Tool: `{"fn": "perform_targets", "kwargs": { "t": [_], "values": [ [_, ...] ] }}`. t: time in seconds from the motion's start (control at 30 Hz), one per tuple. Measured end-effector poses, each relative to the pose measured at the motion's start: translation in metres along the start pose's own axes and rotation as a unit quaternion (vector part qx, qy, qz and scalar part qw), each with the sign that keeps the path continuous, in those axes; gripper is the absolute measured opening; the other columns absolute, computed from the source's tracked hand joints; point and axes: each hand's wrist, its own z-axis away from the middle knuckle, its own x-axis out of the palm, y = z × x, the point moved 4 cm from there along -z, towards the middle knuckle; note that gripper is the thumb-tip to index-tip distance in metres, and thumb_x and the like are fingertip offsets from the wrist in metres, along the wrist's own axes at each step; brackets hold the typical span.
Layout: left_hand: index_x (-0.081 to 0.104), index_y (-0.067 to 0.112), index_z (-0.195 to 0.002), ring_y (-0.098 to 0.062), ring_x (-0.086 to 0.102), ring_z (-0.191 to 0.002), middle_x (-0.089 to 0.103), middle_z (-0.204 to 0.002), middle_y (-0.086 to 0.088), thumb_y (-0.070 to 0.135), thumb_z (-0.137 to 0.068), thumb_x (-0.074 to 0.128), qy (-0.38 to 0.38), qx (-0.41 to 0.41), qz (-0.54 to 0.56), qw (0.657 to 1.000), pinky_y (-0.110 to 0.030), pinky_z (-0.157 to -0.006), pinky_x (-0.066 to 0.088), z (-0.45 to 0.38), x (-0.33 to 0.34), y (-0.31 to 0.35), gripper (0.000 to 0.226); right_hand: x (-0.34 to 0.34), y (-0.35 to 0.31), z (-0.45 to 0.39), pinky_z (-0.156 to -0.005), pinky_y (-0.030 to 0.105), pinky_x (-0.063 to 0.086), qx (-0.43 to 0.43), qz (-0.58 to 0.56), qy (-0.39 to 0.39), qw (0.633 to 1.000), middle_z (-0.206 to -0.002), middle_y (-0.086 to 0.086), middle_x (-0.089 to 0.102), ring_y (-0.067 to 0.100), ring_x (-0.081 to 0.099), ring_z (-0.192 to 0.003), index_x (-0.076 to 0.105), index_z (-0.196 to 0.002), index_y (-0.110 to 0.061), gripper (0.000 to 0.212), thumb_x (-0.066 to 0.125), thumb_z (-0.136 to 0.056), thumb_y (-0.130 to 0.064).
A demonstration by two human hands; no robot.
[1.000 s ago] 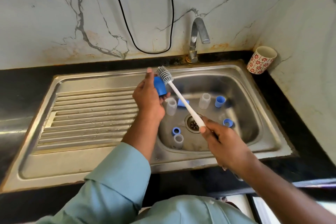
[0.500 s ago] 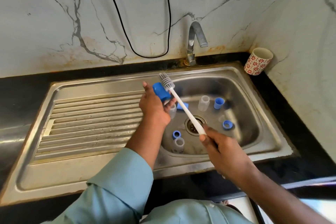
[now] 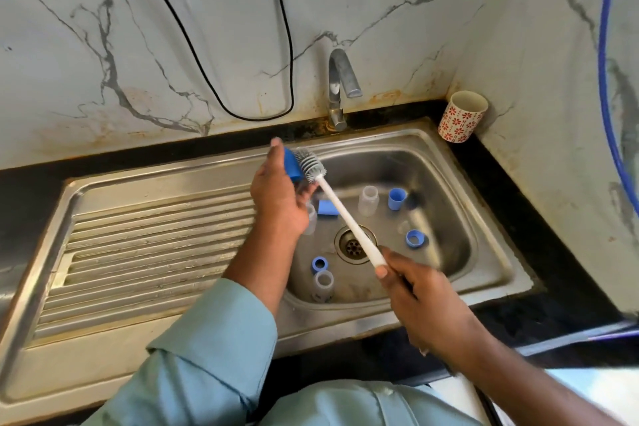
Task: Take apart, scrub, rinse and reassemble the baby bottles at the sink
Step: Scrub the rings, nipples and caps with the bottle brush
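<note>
Blue cap (image 3: 293,166) gripped in left hand (image 3: 278,199) above the sink (image 3: 484,252); right hand (image 3: 420,297) clasps the brush (image 3: 340,207) against it.

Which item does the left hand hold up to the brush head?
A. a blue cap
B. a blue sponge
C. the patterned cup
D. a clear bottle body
A: the left hand grips a blue cap above the sink, with the bristles of the brush at its side, while the right hand holds the white handle.
</note>
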Motion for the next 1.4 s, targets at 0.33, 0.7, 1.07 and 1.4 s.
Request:
{"fn": "perform_targets", "kwargs": {
  "t": [0.33,0.7,1.07,1.4],
  "values": [
    [0.057,0.012,-0.116,-0.024,0.069,-0.084,0.063,-0.106,-0.015,0.051,-0.090,0.062,-0.015,-0.052,-0.029,0.998,-0.046,-0.081,0.060,0.002,0.030,-0.019,0.046,-0.029,0.003,-0.022,-0.048,0.036,0.043,-0.032,-0.008,0.037,0.999,-0.061,0.003,0.047,0.010,0.041,-0.050,0.057,-0.111,-0.036,0.016,0.045,-0.101,-0.034],
    [0.056,0.017,-0.119,-0.019,0.064,-0.087,0.065,-0.106,-0.006,0.038,-0.078,0.079,0.041,0.042,-0.023,0.998,-0.029,-0.068,0.056,-0.013,0.022,-0.011,0.052,-0.024,0.024,-0.042,-0.046,0.018,0.032,-0.072,0.027,0.001,0.997,-0.054,-0.009,0.046,0.006,0.039,-0.047,0.061,-0.110,-0.029,0.018,0.047,-0.100,-0.034],
    [0.058,0.015,-0.100,-0.022,0.067,-0.086,0.063,-0.104,-0.013,0.038,-0.092,0.064,0.042,-0.023,0.019,0.999,-0.033,-0.069,0.059,-0.023,0.031,-0.019,0.026,-0.037,0.029,-0.049,-0.043,0.026,0.036,-0.054,0.011,-0.036,0.998,-0.052,-0.007,0.044,0.005,0.038,-0.044,0.060,-0.105,-0.035,0.016,0.045,-0.101,-0.033],
    [0.061,0.017,-0.103,-0.024,0.067,-0.090,0.068,-0.103,-0.011,0.043,-0.095,0.059,0.096,-0.020,-0.036,0.995,-0.034,-0.067,0.056,-0.043,0.027,-0.018,0.028,-0.037,0.029,-0.061,-0.046,0.024,0.035,-0.067,-0.011,-0.042,0.997,-0.054,-0.005,0.044,0.006,0.037,-0.044,0.059,-0.099,-0.035,0.016,0.043,-0.099,-0.038]
  ]
}}
